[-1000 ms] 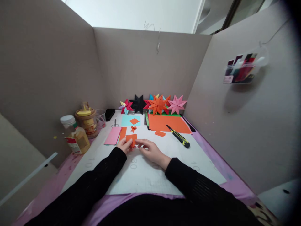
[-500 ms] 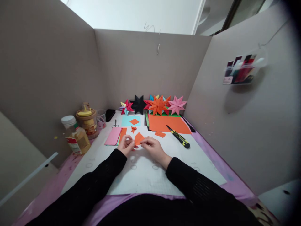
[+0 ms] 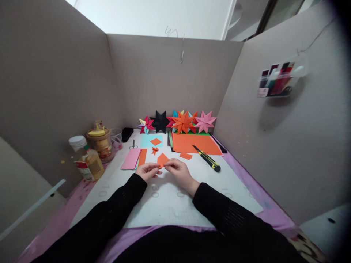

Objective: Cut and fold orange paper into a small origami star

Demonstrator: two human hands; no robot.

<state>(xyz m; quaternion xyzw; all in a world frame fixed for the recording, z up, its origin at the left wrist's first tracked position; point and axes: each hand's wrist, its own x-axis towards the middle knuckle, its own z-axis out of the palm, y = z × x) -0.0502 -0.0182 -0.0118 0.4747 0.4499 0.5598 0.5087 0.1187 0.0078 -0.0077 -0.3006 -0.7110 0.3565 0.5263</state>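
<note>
A small folded piece of orange paper (image 3: 162,159) is held up between both hands, its pointed end away from me. My left hand (image 3: 148,171) pinches its lower left edge, thumb on top. My right hand (image 3: 179,171) pinches its right side between thumb and fingers. Just beyond lies a small folded orange paper piece (image 3: 155,151), and past that an orange paper diamond (image 3: 156,141) on a light blue sheet (image 3: 145,141). To the left of my hands are pink paper strips (image 3: 131,159) in a stack. Orange strips (image 3: 185,156) lie to the right.
A yellow-black box cutter (image 3: 207,159) lies right of my hands, near orange sheets (image 3: 194,143). Small scissors (image 3: 133,145) rest at the left. Several folded paper stars (image 3: 183,122) stand along the back wall. A glue bottle (image 3: 89,160) and a lidded jar (image 3: 101,144) stand at the left edge.
My left fingers have closed in along the paper's lower edge, nearer my right fingertips. My right hand stays almost where it was. The whole view has shifted slightly.
</note>
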